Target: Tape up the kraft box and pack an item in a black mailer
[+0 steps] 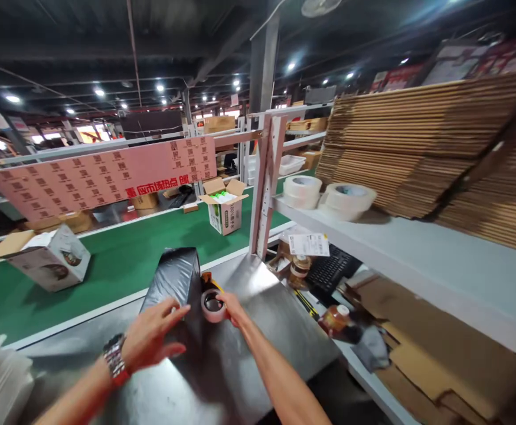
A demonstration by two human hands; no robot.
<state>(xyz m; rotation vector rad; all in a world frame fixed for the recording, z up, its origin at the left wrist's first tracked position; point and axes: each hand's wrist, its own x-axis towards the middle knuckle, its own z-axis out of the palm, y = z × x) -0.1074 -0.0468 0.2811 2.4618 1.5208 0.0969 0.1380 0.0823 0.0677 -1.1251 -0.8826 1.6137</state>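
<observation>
Left hand (154,335) flat, fingers spread, pinning black parcel (176,283) on steel desk (258,330); right hand (230,307) gripping tape gun (212,302) against parcel's near end. Better to keep parcel pinned, pull tape straight along seam, press down firmly

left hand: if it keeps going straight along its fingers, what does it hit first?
The left hand already rests on the black plastic-wrapped parcel, fingers pointing right. Straight on, they would likely meet the pinkish roll of packing tape in the right hand, held at the parcel; depth is unclear.
</observation>
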